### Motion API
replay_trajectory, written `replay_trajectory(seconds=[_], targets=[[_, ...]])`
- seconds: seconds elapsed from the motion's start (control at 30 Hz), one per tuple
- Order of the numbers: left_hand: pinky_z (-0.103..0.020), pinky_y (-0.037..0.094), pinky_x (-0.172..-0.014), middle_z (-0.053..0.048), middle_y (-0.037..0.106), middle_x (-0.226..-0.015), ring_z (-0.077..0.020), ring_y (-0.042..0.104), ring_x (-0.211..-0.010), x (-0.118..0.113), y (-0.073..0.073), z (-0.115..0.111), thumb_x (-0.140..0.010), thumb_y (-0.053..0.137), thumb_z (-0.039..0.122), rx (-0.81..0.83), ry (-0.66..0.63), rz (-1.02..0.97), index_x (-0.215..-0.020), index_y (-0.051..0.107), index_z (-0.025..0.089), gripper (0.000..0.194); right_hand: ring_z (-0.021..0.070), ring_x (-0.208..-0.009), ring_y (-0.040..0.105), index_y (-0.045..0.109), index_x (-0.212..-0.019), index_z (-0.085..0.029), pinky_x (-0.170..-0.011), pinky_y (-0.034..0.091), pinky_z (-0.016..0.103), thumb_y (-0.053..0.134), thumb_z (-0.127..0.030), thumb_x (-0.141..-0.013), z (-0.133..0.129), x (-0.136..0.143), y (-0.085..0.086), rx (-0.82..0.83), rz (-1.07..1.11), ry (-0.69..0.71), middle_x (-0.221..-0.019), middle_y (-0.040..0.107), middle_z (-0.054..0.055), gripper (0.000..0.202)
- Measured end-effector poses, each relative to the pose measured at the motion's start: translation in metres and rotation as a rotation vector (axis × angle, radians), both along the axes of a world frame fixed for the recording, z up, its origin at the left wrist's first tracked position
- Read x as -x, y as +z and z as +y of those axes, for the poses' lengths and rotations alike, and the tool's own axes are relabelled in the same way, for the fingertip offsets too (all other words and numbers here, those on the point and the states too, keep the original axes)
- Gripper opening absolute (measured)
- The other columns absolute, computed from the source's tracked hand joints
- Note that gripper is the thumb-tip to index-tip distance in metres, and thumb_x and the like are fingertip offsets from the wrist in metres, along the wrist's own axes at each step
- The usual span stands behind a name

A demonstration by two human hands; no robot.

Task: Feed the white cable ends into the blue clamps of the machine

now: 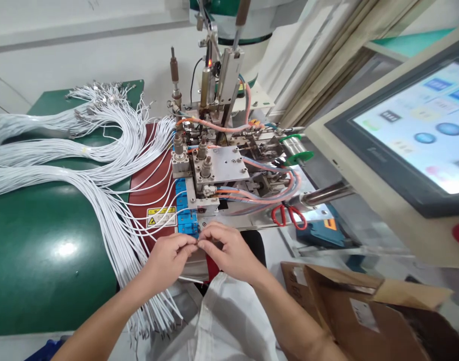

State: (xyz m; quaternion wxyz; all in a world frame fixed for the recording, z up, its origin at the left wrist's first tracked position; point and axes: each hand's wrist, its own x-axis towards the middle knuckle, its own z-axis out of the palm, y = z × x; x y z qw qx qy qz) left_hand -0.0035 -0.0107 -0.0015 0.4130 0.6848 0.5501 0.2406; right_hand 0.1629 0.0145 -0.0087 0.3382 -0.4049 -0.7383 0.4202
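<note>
At the blue clamps (187,220): left hand (165,258) and right hand (227,250) meet beside the row's near end.
Both hands: pinched nearly closed; cannot tell what they hold.
White cables (59,173): left of both, long axes running rightward to the clamps.

Table top (44,260): smooth, glossy green, bright glare spot. Cables (74,173): smooth white, plastic-looking sleeves. Machine plate (225,164): flat metal, dull sheen. Fixture blocks (186,219): blue, plastic or coated metal, cannot tell. Scissor handles (289,216): glossy red plastic. Box (349,311): matt brown cardboard. Garment (233,321): pale, creased cloth. Screen (421,125): smooth, glossy.
</note>
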Motion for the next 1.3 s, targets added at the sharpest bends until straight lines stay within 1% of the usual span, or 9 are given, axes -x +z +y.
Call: replay_trajectory(seconds=[0.1, 0.23, 0.33, 0.53, 0.67, 0.83, 1.0, 1.23, 1.3], targets=[[-0.024, 0.044, -0.064, 0.000, 0.064, -0.073, -0.0135, 0.058, -0.068, 0.001, 0.004, -0.001, -0.083, 0.047, 0.020, -0.072, -0.060, 0.087, -0.078, 0.064, 0.020, 0.017, 0.0134, -0.066, 0.051, 0.058, -0.070, -0.018, -0.061, 0.039, 0.025, 0.052, -0.012, -0.076, 0.002, -0.003, 0.005, -0.067, -0.095, 0.036, -0.068, 0.056, 0.001, 0.010], [-0.023, 0.047, -0.063, -0.001, 0.066, -0.074, -0.0124, 0.059, -0.064, -0.005, -0.005, -0.005, -0.083, 0.050, 0.025, -0.085, 0.213, -0.044, -0.083, 0.064, 0.019, 0.016, 0.0122, -0.060, 0.050, 0.054, -0.064, -0.018, -0.056, 0.040, 0.024, 0.049, -0.016, -0.079, -0.009, 0.014, -0.001, -0.016, 0.136, -0.295, -0.064, 0.053, 0.001, 0.016], [-0.023, 0.049, -0.061, -0.001, 0.065, -0.073, -0.0121, 0.060, -0.063, -0.009, -0.012, -0.006, -0.082, 0.052, 0.028, -0.020, 0.345, -0.183, -0.083, 0.063, 0.016, 0.016, 0.0128, -0.061, 0.050, 0.055, -0.064, -0.018, -0.057, 0.041, 0.025, 0.049, -0.017, -0.080, -0.020, 0.028, -0.012, 0.020, 0.218, -0.420, -0.064, 0.053, 0.001, 0.017], [-0.023, 0.050, -0.058, -0.003, 0.064, -0.071, -0.0117, 0.059, -0.060, -0.008, -0.015, -0.004, -0.080, 0.054, 0.029, 0.041, 0.386, -0.287, -0.085, 0.064, 0.014, 0.019, 0.0143, -0.066, 0.052, 0.057, -0.068, -0.018, -0.062, 0.043, 0.028, 0.050, -0.017, -0.078, -0.023, 0.025, -0.023, -0.018, 0.217, -0.423, -0.069, 0.055, 0.003, 0.012], [-0.023, 0.050, -0.060, -0.002, 0.065, -0.073, -0.0117, 0.059, -0.061, -0.008, -0.016, -0.005, -0.080, 0.054, 0.028, 0.040, 0.350, -0.234, -0.083, 0.065, 0.015, 0.017, 0.0138, -0.065, 0.053, 0.060, -0.076, -0.017, -0.057, 0.042, 0.026, 0.052, -0.021, -0.077, -0.015, 0.019, -0.019, 0.109, 0.270, -0.417, -0.073, 0.058, 0.003, 0.009], [-0.023, 0.051, -0.064, -0.003, 0.065, -0.079, -0.0129, 0.060, -0.066, -0.010, -0.020, -0.006, -0.081, 0.053, 0.028, 0.013, 0.328, -0.216, -0.085, 0.065, 0.017, 0.017, 0.0125, -0.060, 0.050, 0.058, -0.063, -0.017, -0.057, 0.041, 0.025, 0.055, -0.022, -0.074, -0.011, 0.022, -0.016, 0.220, 0.300, -0.402, -0.064, 0.055, 0.001, 0.013], [-0.025, 0.052, -0.065, -0.005, 0.066, -0.082, -0.0148, 0.061, -0.070, -0.009, -0.022, -0.006, -0.081, 0.052, 0.028, -0.029, 0.316, -0.200, -0.087, 0.065, 0.017, 0.018, 0.0129, -0.061, 0.052, 0.059, -0.067, -0.017, -0.058, 0.044, 0.026, 0.057, -0.024, -0.073, -0.012, 0.024, -0.018, 0.291, 0.374, -0.423, -0.068, 0.056, 0.002, 0.010], [-0.023, 0.051, -0.061, -0.003, 0.066, -0.079, -0.0124, 0.060, -0.062, -0.011, -0.025, -0.008, -0.081, 0.053, 0.029, -0.032, 0.378, -0.212, -0.088, 0.065, 0.017, 0.018, 0.0137, -0.062, 0.054, 0.058, -0.063, -0.017, -0.059, 0.046, 0.027, 0.058, -0.024, -0.074, -0.014, 0.026, -0.021, 0.314, 0.401, -0.445, -0.065, 0.058, 0.002, 0.013], [-0.023, 0.051, -0.061, -0.004, 0.066, -0.079, -0.0123, 0.060, -0.062, -0.012, -0.025, -0.008, -0.081, 0.053, 0.030, -0.022, 0.397, -0.220, -0.088, 0.065, 0.016, 0.019, 0.0136, -0.061, 0.054, 0.057, -0.064, -0.017, -0.058, 0.045, 0.027, 0.057, -0.023, -0.076, -0.016, 0.026, -0.021, 0.242, 0.357, -0.456, -0.065, 0.058, 0.002, 0.013]])
